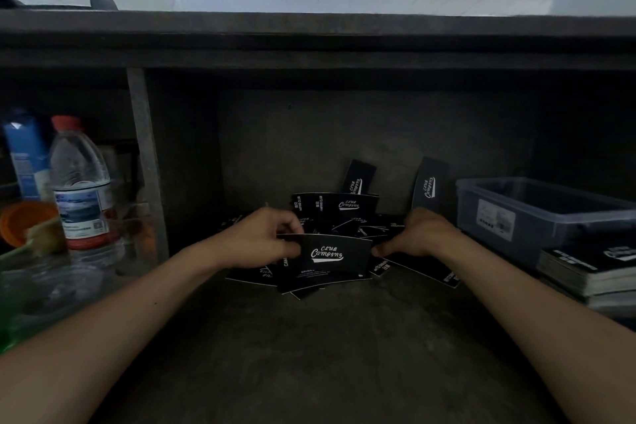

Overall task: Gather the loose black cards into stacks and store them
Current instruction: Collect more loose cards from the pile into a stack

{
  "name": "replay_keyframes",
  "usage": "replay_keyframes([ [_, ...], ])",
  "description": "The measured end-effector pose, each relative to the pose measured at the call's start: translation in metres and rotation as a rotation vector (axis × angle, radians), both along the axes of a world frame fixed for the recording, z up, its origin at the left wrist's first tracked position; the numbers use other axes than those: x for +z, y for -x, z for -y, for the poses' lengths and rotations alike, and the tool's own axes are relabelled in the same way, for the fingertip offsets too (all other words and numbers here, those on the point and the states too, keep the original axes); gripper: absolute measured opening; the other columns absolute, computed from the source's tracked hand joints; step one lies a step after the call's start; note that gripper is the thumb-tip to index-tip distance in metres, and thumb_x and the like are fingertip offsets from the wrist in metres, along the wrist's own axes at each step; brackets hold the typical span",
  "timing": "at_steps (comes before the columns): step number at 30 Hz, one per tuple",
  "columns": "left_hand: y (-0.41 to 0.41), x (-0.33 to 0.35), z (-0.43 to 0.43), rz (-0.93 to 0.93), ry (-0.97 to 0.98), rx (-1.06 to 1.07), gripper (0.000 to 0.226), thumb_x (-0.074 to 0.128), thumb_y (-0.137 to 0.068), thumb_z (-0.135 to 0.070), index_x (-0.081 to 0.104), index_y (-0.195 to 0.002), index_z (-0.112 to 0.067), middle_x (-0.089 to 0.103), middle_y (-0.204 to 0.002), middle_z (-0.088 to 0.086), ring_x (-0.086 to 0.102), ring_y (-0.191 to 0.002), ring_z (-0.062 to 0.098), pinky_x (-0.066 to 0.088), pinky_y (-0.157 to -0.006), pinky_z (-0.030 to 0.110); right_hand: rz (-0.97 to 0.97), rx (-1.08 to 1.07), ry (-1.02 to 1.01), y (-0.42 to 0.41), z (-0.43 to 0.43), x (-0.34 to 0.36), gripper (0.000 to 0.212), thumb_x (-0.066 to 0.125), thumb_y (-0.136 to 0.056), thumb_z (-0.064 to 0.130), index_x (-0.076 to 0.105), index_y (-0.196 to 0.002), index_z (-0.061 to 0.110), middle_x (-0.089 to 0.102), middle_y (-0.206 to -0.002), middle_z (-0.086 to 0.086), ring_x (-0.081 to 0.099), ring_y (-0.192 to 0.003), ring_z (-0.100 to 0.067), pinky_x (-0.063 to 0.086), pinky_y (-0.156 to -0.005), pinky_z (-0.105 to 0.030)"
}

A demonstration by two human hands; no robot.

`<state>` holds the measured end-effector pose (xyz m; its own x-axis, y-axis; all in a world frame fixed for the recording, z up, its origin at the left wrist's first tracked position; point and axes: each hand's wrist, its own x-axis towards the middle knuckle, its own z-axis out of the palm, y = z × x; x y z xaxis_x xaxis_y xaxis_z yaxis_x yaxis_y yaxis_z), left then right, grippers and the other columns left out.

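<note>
Head camera looks down into a recess with a dark grey bench surface. Both hands are on one black curved card with white "Club Camping" lettering, held up just in front of the loose pile of black cards that sits toward the back edge. The left hand pinches the card's left end, fingers curled round it. The right hand has its thumb on the right end with the other fingers curled behind, so as far as I can see it's gripping too. Two more leaning black cards stand against the back wall. A squared-up stack of black cards sits at the right edge, just in front of a clear plastic storage tub.

What I'd worry about:
- **Skewed stack:** the pile is fanned every which way, so scooping more in behind this card could leave corners poking out.
- **Slipping:** the cards look slick and bowed, so a lazy pinch might let the bundle splay or slide apart.
- **Missed cards:** the leaning pair at the back are easy to forget.

The clear plastic water bottle with a red cap near the left edge is well apart from all this, so it's probably safe.
</note>
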<state>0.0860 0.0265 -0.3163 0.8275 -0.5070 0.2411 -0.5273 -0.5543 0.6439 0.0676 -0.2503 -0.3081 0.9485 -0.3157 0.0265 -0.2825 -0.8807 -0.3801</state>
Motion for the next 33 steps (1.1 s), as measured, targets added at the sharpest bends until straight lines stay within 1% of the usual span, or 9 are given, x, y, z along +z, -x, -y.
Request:
replay_keyframes([
  [6, 0.002, -0.004, 0.004, -0.022, 0.031, -0.011, 0.013, 0.075, -0.078, -0.011, 0.066, -0.082, -0.018, 0.072, -0.076, -0.001, 0.063, -0.067, 0.010, 0.050, -0.064, 0.029, -0.012, -0.051, 0.011, -0.010, 0.015, -0.003, 0.092, 0.087, -0.058, 0.059, 0.059, -0.129, 0.008, 0.061, -0.127, -0.006, 0.060, -0.110, -0.020, 0.049, -0.082, -0.025],
  [11, 0.003, -0.004, 0.005, -0.004, 0.009, -0.017, 0.014, 0.071, -0.086, -0.002, 0.065, -0.089, -0.015, 0.076, -0.090, 0.009, 0.069, -0.076, 0.016, 0.056, -0.071, 0.033, -0.037, -0.038, -0.176, -0.007, 0.023, 0.003, 0.096, 0.098, -0.048, 0.029, 0.057, -0.132, 0.007, 0.062, -0.129, -0.008, 0.061, -0.114, -0.024, 0.054, -0.094, -0.033],
  [18, 0.002, -0.005, 0.007, 0.071, 0.007, -0.010, 0.016, 0.070, -0.089, -0.009, 0.063, -0.100, -0.018, 0.072, -0.105, 0.008, 0.071, -0.095, 0.030, 0.058, -0.084, 0.048, 0.299, 0.232, -0.571, 0.007, 0.022, 0.013, 0.021, 0.084, -0.071, 0.004, 0.077, -0.086, 0.017, 0.075, -0.084, -0.004, 0.068, -0.089, -0.017, 0.055, -0.082, -0.025],
  [23, 0.003, -0.005, 0.008, 0.072, 0.072, -0.045, 0.020, 0.068, -0.091, -0.005, 0.057, -0.105, -0.014, 0.057, -0.131, -0.006, 0.059, -0.112, 0.002, 0.051, -0.091, 0.015, 0.104, 0.561, -0.599, 0.025, -0.013, 0.017, 0.017, 0.069, -0.091, 0.016, 0.075, -0.107, 0.014, 0.077, -0.100, -0.003, 0.071, -0.095, -0.012, 0.055, -0.082, -0.019],
  [26, 0.002, -0.007, 0.008, -0.002, 0.160, -0.066, 0.035, 0.072, -0.084, 0.005, 0.051, -0.106, -0.012, 0.069, -0.113, 0.014, 0.071, -0.096, 0.021, 0.060, -0.080, 0.030, 0.020, 0.548, -0.743, 0.023, -0.017, 0.017, 0.026, 0.051, -0.102, 0.021, 0.066, -0.119, 0.008, 0.075, -0.108, -0.011, 0.071, -0.099, -0.022, 0.057, -0.085, -0.031],
  [27, 0.002, -0.007, 0.008, -0.015, 0.175, -0.057, 0.039, 0.074, -0.082, 0.007, 0.050, -0.105, -0.013, 0.070, -0.105, 0.016, 0.072, -0.085, 0.022, 0.061, -0.071, 0.030, 0.071, 0.506, -0.672, 0.020, -0.013, 0.016, 0.026, 0.052, -0.102, 0.020, 0.066, -0.118, 0.006, 0.074, -0.110, -0.012, 0.071, -0.099, -0.023, 0.055, -0.089, -0.034],
  [29, 0.002, -0.006, 0.009, -0.005, 0.192, -0.027, 0.042, 0.075, -0.080, 0.009, 0.050, -0.105, -0.015, 0.071, -0.096, 0.012, 0.071, -0.073, 0.015, 0.058, -0.061, 0.026, 0.131, 0.430, -0.245, 0.014, 0.000, 0.015, 0.025, 0.067, -0.092, 0.022, 0.070, -0.114, 0.010, 0.072, -0.113, -0.007, 0.065, -0.098, -0.015, 0.052, -0.094, -0.030],
  [31, 0.000, -0.004, 0.009, 0.045, 0.195, 0.001, 0.040, 0.075, -0.080, 0.006, 0.055, -0.106, -0.018, 0.071, -0.096, 0.009, 0.071, -0.075, 0.017, 0.060, -0.066, 0.032, -0.017, 0.368, 0.100, 0.014, 0.010, 0.011, 0.046, 0.082, -0.076, 0.040, 0.070, -0.115, 0.020, 0.068, -0.110, 0.003, 0.061, -0.099, -0.012, 0.049, -0.090, -0.024],
  [33, 0.000, -0.003, 0.006, 0.080, 0.158, -0.005, 0.036, 0.074, -0.082, 0.000, 0.061, -0.107, -0.022, 0.072, -0.098, 0.008, 0.072, -0.082, 0.021, 0.061, -0.073, 0.035, -0.103, 0.318, 0.153, 0.012, 0.018, 0.009, 0.057, 0.085, -0.068, 0.050, 0.069, -0.116, 0.023, 0.066, -0.109, 0.007, 0.061, -0.103, -0.013, 0.050, -0.093, -0.027],
])
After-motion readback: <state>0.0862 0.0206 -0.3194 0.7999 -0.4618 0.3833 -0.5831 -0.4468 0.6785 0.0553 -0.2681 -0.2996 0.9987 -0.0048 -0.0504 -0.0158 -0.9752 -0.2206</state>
